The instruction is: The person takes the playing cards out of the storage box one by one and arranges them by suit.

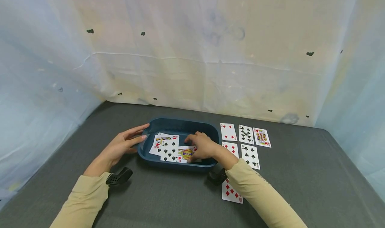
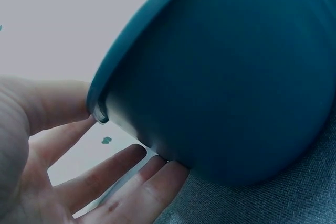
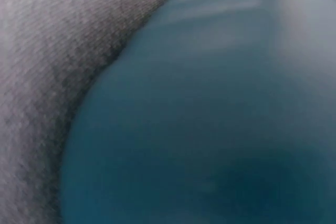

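Note:
A dark blue tray (image 1: 168,165) stands on the grey table. My left hand (image 1: 126,143) holds its left rim; in the left wrist view, fingers (image 2: 149,179) lie along its outer wall (image 2: 220,87). Inside the tray my right hand (image 1: 204,146) reaches down, thumb and forefinger apart, over a face card (image 1: 184,154). The thumb is at the card's near edge and the hand hides its right part. A spades card (image 1: 169,151) overlaps that card's left, with more cards under it. The right wrist view shows only the blurred tray wall (image 3: 173,119).
Face-up cards lie right of the tray: a diamond card (image 1: 228,132), a nine of clubs (image 1: 246,134), a king (image 1: 262,137), another diamond card (image 1: 231,148) and a six of clubs (image 1: 250,155). A ten of diamonds (image 1: 231,193) lies nearer, partly under my right forearm.

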### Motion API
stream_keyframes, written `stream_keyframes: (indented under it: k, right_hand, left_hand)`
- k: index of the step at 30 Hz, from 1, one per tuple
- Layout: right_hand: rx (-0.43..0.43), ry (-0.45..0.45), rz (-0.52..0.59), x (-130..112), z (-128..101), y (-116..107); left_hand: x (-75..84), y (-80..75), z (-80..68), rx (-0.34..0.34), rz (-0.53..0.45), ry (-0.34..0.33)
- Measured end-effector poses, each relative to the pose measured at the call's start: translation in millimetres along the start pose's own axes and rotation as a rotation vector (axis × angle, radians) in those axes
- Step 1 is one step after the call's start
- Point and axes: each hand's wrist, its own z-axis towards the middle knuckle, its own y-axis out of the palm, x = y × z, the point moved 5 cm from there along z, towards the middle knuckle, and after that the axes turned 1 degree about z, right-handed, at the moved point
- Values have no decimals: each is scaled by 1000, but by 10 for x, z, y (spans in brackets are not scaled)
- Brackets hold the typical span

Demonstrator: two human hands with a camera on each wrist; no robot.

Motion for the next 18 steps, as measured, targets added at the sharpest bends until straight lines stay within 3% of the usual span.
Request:
stream_keyframes:
  k: [5,18]
  right_hand:
    - [70,50,49,-3,-41,-48]
    - [158,4,244,9,-245,-302]
  left_hand:
    - [-1,-4,-10,-2,1,1]
    - [-5,-5,-3,1,3,-2]
